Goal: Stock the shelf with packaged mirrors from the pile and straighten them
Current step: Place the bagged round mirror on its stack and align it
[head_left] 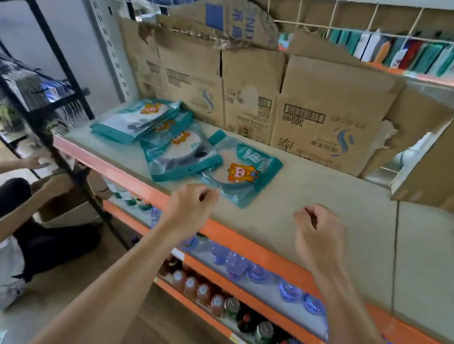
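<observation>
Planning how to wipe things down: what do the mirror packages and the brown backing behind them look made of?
The mirror packages look like glossy plastic film pouches: teal print, sheen and a clear window. The brown backing is probably matte corrugated cardboard, judging by torn, ragged edges and printed barcodes.

Shelf [317, 187], orange front edge: teal mirror packs [175, 146] piled just beyond left grip [191, 206]; flattened cardboard boxes [330, 98] stand farther back.
</observation>
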